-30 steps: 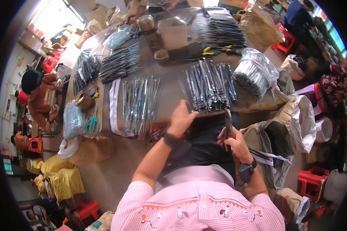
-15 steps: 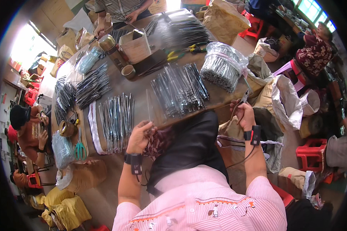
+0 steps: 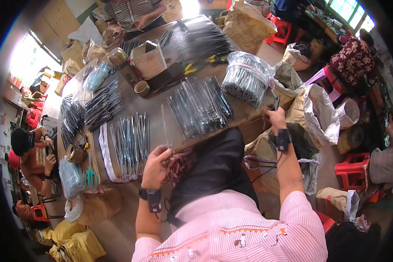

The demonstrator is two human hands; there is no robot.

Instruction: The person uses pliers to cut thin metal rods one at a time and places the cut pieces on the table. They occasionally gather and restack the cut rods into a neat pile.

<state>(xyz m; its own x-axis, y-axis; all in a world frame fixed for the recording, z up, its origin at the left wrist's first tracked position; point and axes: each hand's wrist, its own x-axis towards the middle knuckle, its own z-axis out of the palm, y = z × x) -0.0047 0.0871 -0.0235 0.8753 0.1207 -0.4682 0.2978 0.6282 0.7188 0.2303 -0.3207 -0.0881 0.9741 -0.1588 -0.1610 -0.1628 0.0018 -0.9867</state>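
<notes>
My left hand (image 3: 158,167) is closed at the table's near edge, pinching a thin metal strip (image 3: 163,124) that stands up from the fingers and looks like a steel cable tie. Closed around dark-jawed pliers (image 3: 276,103) is my right hand (image 3: 276,118), just off the table's right corner. Between the hands lies a row of metal strips (image 3: 199,107) with small square heads at their near ends. A second row of strips (image 3: 130,146) is left of my left hand. A thick plastic-wrapped bundle of strips (image 3: 245,83) stands close to the pliers.
Teal-handled scissors (image 3: 91,177), a tape roll (image 3: 76,153), a wooden box (image 3: 148,59), a cup (image 3: 142,88) and yellow-handled pliers (image 3: 190,69) lie on the table (image 3: 159,99). Sacks (image 3: 318,115) crowd the right side. A co-worker in stripes (image 3: 133,15) works at the far edge.
My right hand has moved slightly up and turned with the pliers, nearer the wrapped bundle. My left hand still pinches the strip, a little lower in view. The whole view has shifted slightly.
</notes>
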